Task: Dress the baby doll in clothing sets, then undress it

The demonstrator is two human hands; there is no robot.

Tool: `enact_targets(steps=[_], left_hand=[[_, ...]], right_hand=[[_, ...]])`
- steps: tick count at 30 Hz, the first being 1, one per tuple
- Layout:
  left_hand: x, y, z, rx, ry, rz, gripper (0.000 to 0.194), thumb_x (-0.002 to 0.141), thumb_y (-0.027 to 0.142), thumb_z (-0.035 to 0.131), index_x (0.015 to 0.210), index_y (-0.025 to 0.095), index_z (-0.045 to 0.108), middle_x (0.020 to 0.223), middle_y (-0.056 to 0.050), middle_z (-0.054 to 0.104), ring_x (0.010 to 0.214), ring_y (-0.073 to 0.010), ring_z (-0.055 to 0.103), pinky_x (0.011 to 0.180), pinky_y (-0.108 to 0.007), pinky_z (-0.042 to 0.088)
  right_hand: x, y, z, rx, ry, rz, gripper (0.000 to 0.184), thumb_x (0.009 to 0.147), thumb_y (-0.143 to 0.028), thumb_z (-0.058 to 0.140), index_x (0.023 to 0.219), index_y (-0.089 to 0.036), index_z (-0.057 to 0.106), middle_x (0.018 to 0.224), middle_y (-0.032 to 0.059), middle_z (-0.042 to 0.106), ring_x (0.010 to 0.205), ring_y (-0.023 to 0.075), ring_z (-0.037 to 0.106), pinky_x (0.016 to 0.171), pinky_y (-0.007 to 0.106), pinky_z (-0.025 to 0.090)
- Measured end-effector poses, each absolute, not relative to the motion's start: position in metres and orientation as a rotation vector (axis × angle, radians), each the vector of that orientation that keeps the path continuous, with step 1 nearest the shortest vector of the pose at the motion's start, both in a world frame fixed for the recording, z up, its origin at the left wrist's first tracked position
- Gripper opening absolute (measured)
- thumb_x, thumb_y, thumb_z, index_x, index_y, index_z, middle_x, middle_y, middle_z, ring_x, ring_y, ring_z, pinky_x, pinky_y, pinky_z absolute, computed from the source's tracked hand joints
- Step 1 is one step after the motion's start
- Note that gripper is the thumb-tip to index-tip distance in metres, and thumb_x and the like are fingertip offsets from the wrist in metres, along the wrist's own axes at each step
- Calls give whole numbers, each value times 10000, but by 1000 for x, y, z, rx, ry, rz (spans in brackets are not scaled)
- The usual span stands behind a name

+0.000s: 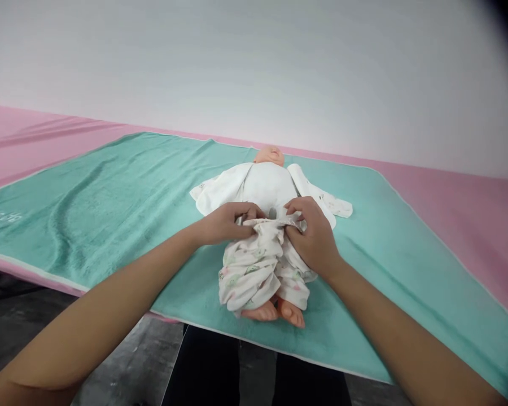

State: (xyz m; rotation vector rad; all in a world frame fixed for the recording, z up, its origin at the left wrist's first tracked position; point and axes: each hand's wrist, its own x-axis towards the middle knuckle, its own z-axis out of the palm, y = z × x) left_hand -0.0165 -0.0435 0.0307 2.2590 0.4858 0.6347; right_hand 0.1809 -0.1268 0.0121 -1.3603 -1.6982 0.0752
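Quietly, the left hand (232,223) and right hand (312,234) are pinching the trousers' (254,268) waistband.
In the head view, bunched cloth is partly hiding the fingertips; the frame is cropping faint lettering (2,214) at left. A green towel (122,208) is covering part of a pink-draped desk (461,208) before a pale wall (254,67). The doll (270,155) is lying face up on the towel, lengthwise from near to far, feet pointing toward the person.

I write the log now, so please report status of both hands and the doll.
Left hand and right hand gripping trousers at waistband. Doll on its back, feet out. Nothing seen blocking hands.
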Motion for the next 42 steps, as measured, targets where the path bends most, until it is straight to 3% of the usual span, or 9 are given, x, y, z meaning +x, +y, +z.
enact_targets(steps=[3, 5, 10, 13, 17, 24, 28, 33, 42], left_hand=[[-11, -33, 15, 2289, 659, 999, 101, 681, 79, 491, 692, 176, 465, 1014, -42, 611, 974, -176, 559, 877, -335, 441], [-8, -26, 7, 2336, 777, 1142, 257, 672, 98, 519, 916, 179, 529, 1193, -62, 542, 1129, -198, 480, 984, -363, 376], [-8, -18, 0, 2333, 904, 843, 612, 806, 273, 469, 1382, 175, 291, 1465, -68, 283, 1333, -205, 274, 1101, -348, 242], [-6, -16, 6, 2405, 932, 806, 531, 802, 222, 444, 1330, 180, 404, 1416, -41, 384, 1288, -198, 354, 1086, -312, 263], [8, 3, 24, 2527, 1169, 801, 340, 814, 195, 413, 1095, 228, 601, 1029, -30, 664, 973, -220, 582, 872, -322, 421], [34, 36, 22, 2373, 1298, 989, 211, 826, 267, 470, 969, 221, 618, 808, -14, 649, 805, -193, 585, 733, -280, 429], [32, 37, 2, 2231, 1231, 1133, 305, 810, 275, 511, 1103, 198, 549, 1063, -39, 611, 989, -173, 548, 859, -269, 427], [24, 41, 6, 2267, 1040, 972, 497, 844, 252, 444, 1333, 180, 392, 1444, -52, 333, 1311, -168, 309, 1085, -281, 243], [43, 77, 38, 2434, 1300, 751, 236, 824, 304, 482, 1002, 239, 621, 974, -35, 671, 944, -217, 593, 809, -299, 431]], right_hand=[[188, -123, 9, -1434, -1686, 71, 413, 666, -65, 451, 1045, -223, 492, 1142, 54, 532, 1089, 219, 471, 902, 394, 415], [193, -119, 6, -1476, -1719, 118, 533, 697, -99, 453, 1213, -231, 437, 1278, 59, 470, 1205, 220, 408, 1012, 424, 352], [211, -106, -2, -1552, -1939, 189, 692, 775, -233, 479, 1414, -221, 215, 1485, 58, 214, 1352, 230, 222, 1111, 435, 232], [219, -97, -1, -1519, -2089, 24, 548, 832, -319, 480, 1351, -203, 349, 1415, 78, 361, 1282, 242, 347, 1056, 419, 315], [224, -82, 8, -1520, -2163, -201, 318, 901, -295, 377, 1163, -177, 515, 1147, 97, 577, 1046, 223, 525, 885, 352, 411], [236, -30, 5, -1755, -1772, 36, 223, 879, -301, 372, 979, -193, 539, 806, 43, 619, 760, 192, 558, 676, 280, 379], [240, -23, -14, -1686, -1502, 189, 313, 832, -407, 425, 1029, -179, 508, 910, 51, 604, 788, 194, 553, 714, 311, 422], [246, -21, -17, -1424, -1725, 76, 490, 815, -317, 438, 1293, -210, 414, 1363, 74, 412, 1246, 212, 371, 1027, 371, 320], [250, 14, 13, -1558, -1829, 206, 269, 796, -246, 441, 972, -251, 644, 1061, 2, 649, 988, 191, 565, 864, 308, 399]])
